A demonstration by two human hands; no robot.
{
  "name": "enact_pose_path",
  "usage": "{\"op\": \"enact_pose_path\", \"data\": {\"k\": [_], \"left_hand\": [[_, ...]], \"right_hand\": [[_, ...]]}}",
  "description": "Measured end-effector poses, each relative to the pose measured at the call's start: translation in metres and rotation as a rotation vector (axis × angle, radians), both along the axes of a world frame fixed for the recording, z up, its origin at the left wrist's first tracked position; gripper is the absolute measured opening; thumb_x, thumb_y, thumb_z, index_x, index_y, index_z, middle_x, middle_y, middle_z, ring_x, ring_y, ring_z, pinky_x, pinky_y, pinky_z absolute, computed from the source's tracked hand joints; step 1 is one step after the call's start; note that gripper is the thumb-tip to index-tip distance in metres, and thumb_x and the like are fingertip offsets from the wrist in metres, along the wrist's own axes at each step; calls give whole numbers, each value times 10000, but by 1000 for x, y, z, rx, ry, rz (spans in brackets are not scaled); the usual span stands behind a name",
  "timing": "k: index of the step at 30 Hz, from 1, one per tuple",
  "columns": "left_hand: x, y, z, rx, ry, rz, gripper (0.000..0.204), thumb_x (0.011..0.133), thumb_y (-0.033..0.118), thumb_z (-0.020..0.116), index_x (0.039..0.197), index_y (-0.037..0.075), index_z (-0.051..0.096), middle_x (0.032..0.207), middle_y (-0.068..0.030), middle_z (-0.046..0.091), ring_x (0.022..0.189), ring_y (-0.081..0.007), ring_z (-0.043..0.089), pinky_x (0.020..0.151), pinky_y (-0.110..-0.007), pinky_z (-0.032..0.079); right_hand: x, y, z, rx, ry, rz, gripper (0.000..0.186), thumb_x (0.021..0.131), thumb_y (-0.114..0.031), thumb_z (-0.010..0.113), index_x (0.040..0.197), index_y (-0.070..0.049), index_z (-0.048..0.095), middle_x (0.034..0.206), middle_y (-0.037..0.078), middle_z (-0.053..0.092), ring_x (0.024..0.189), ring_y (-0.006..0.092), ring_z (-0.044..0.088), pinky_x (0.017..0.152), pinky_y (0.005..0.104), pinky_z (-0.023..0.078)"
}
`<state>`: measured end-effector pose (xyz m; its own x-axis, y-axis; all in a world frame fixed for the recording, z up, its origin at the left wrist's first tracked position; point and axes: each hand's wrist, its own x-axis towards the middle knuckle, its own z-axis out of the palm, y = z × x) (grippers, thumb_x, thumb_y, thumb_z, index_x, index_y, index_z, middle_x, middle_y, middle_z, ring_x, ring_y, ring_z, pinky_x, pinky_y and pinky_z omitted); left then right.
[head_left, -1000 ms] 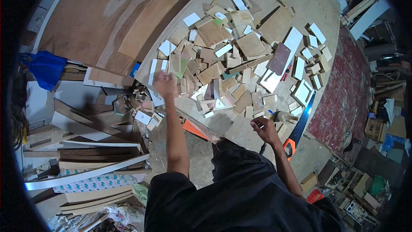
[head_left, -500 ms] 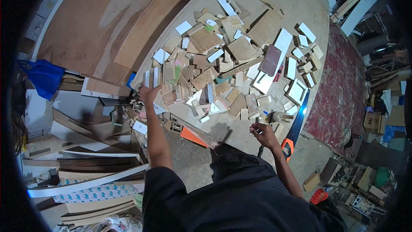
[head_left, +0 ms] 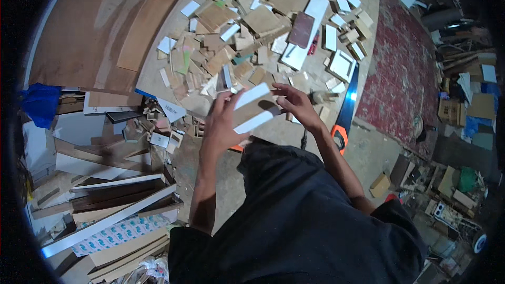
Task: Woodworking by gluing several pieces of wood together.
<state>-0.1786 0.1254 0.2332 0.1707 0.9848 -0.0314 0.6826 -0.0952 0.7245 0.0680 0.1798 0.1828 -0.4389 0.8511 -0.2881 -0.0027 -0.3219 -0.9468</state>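
A small wooden block piece (head_left: 245,110) with white strips along two edges is held above the near edge of the workbench. My left hand (head_left: 218,123) is closed round its left end, thumb on the near side. At its right end, the bent fingers and thumb of my right hand (head_left: 299,106) grip it, casting a dark shadow on the wood. Whether anything small is also in the right hand is hidden. Beyond both hands, a heap of wood offcuts (head_left: 223,60) covers the workbench (head_left: 158,81).
To the right lies a handsaw (head_left: 342,132) with an orange handle. A brown rectangular block (head_left: 301,29) rests on a white board (head_left: 293,58). Stacked boards (head_left: 113,192) and scraps fill the left floor. A dark red panel (head_left: 397,73) is beyond the bench's right edge.
My left hand has come from the bench's left edge to the middle, bringing the wooden block piece. My right hand has moved up and left to meet it. The whole view has shifted.
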Motion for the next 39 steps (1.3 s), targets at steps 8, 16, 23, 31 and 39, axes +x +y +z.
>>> {"op": "enact_pose_path", "data": {"k": [8,16,23,31,39], "left_hand": [[62,-45,-3,-122,-539,64,775,677,103,845,1348,0,471,1227,-152,561,1057,-250,629,829,-345,553],[77,-83,-8,-549,-1018,202,557,792,37,769,1286,-55,528,1160,-146,627,923,-171,664,791,-288,572],[114,-80,11,-127,-893,51,1014,586,161,933,1392,-14,343,1265,-143,531,1111,-224,577,884,-324,543],[132,-88,-2,-310,-1420,219,624,864,272,670,1353,-5,400,1286,-123,524,1185,-232,532,1004,-367,432],[144,-72,19,-603,-1800,313,878,917,725,259,1336,-25,442,1171,-197,611,1046,-293,628,918,-410,504]], "right_hand": [[63,-42,13,-195,24,-21,297,919,-161,658,1180,-22,631,881,-34,629,731,53,536,655,210,436],[89,-66,1,-160,108,-108,362,916,-183,664,1242,-37,608,1023,-3,661,907,49,577,844,210,466],[81,-81,1,-487,315,-171,258,942,-259,629,1083,-43,634,923,7,660,795,85,630,718,247,524],[80,-125,-1,-335,246,-105,282,903,-319,675,875,-49,602,724,40,652,603,112,634,467,255,515],[84,-125,49,24,-92,-84,247,916,-167,672,742,-44,546,656,-24,566,593,39,529,515,213,408]]}}
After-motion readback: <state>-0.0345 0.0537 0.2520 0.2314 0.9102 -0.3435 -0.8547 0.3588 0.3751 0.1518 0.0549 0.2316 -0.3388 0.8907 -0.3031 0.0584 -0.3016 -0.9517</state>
